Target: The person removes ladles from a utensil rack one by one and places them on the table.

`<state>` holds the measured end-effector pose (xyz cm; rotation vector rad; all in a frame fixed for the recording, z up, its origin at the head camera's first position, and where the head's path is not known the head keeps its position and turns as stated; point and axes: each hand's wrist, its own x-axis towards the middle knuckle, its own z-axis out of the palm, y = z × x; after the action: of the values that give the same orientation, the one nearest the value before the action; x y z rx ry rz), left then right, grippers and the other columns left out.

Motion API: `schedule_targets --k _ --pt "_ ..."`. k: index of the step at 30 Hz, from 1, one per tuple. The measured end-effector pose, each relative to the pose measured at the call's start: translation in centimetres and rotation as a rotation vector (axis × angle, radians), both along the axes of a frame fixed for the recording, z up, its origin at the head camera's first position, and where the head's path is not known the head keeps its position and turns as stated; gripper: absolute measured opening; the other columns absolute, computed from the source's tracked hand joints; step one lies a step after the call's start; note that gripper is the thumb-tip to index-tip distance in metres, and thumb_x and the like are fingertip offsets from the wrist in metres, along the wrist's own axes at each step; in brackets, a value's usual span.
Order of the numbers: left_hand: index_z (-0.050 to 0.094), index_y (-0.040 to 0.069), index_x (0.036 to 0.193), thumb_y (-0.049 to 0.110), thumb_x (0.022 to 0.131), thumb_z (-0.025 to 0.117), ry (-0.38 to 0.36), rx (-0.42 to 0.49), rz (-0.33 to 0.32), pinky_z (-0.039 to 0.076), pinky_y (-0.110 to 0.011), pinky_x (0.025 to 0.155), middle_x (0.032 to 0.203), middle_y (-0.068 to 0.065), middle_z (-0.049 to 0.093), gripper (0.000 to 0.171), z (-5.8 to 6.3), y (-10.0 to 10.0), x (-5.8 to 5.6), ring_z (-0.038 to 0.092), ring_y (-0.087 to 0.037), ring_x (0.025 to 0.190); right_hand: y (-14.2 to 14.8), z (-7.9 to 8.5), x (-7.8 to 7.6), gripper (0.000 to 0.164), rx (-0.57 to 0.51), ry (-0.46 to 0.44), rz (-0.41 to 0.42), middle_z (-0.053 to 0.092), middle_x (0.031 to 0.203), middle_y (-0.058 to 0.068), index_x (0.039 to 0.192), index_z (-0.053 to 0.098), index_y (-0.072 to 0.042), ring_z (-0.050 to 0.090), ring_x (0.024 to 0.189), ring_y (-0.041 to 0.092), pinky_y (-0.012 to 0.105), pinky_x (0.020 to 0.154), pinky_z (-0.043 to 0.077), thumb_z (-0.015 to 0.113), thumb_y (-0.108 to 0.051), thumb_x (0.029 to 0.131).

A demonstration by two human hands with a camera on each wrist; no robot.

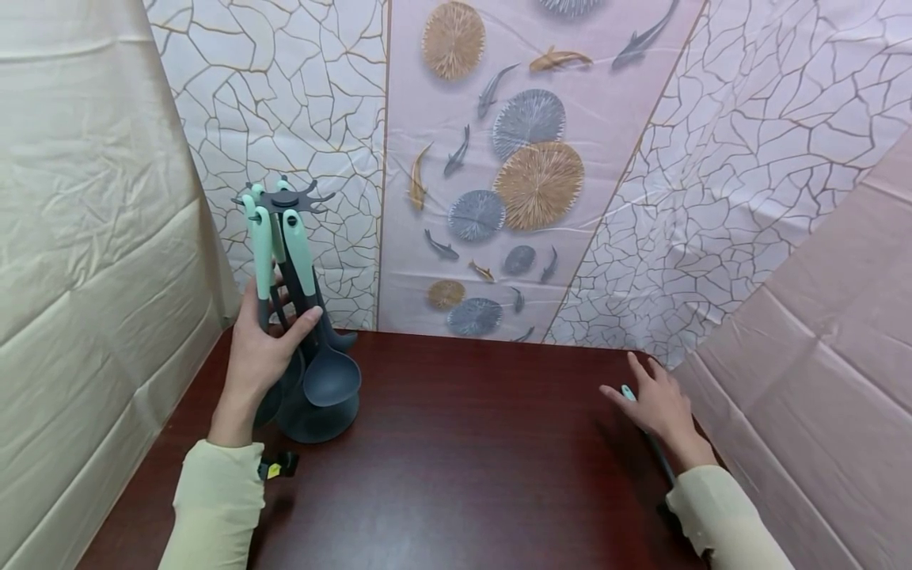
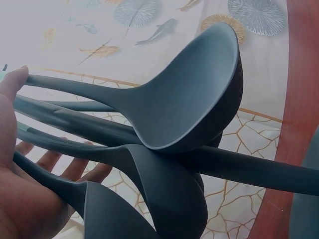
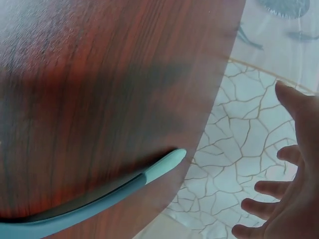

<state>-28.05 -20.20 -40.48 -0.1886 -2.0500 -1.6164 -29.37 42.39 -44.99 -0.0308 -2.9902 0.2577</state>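
At the left, my left hand [image 1: 258, 356] holds a bundle of dark grey kitchen utensils on a utensil stand [image 1: 286, 203]. Its thumb lies across the front of the handles and its fingers reach behind them. One ladle [image 2: 194, 84] hangs at the front, its bowl facing outward; other utensils beside it partly overlap. Their upper handles are mint green. Several hooks on the stand's right side are bare. On the right, my right hand [image 1: 663, 408] hovers with fingers spread over a long utensil [image 3: 167, 164] with a mint handle end, lying on the table. Its head is hidden.
The dark red-brown table [image 1: 470, 443] ends at a patterned cloth backdrop [image 1: 477, 261]. Plain cloth walls stand close on the left [image 1: 93, 261] and right [image 1: 812, 340]. A small black and yellow piece [image 1: 278, 467] shows at the left wrist.
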Motion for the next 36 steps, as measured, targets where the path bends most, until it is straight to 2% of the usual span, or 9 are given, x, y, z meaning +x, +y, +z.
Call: schedule_targets --k 6,11,21,36 --pt "0.029 0.038 0.165 0.030 0.097 0.080 0.003 -0.003 -0.001 0.047 -0.068 0.107 0.163 -0.004 0.043 0.086 -0.1 -0.1 0.0 0.051 -0.036 0.142 -0.9 -0.1 -0.2 0.104 -0.001 0.072 0.022 0.018 0.166 0.037 0.170 0.021 -0.012 0.019 0.147 0.065 0.085 0.108 0.017 0.059 -0.074 0.096" --pt "0.031 0.033 0.165 0.030 0.097 0.080 0.002 -0.009 0.003 0.048 -0.067 0.107 0.162 -0.004 0.044 0.084 0.0 -0.1 0.0 0.052 -0.036 0.142 -1.3 -0.5 -0.2 0.101 0.000 0.133 0.043 0.017 0.168 0.036 0.170 0.022 -0.013 0.014 0.151 0.062 0.085 0.111 0.011 0.061 -0.071 0.096" --pt "0.031 0.033 0.164 0.030 0.096 0.080 0.003 0.005 -0.006 0.048 -0.066 0.107 0.162 -0.004 0.044 0.084 -0.1 0.0 -0.1 0.052 -0.035 0.142 -4.0 -0.6 -1.0 0.101 -0.027 0.153 0.074 0.013 0.171 0.032 0.169 0.028 -0.014 0.013 0.154 0.059 0.084 0.113 0.009 0.060 -0.075 0.094" --pt "0.026 0.039 0.167 0.029 0.097 0.080 0.012 0.008 -0.013 0.048 -0.066 0.107 0.163 -0.006 0.042 0.088 -0.1 0.0 -0.1 0.051 -0.036 0.143 -6.5 -0.1 -1.4 0.101 -0.022 0.166 0.112 0.014 0.172 0.031 0.168 0.029 -0.012 0.011 0.155 0.058 0.083 0.115 0.008 0.060 -0.074 0.095"
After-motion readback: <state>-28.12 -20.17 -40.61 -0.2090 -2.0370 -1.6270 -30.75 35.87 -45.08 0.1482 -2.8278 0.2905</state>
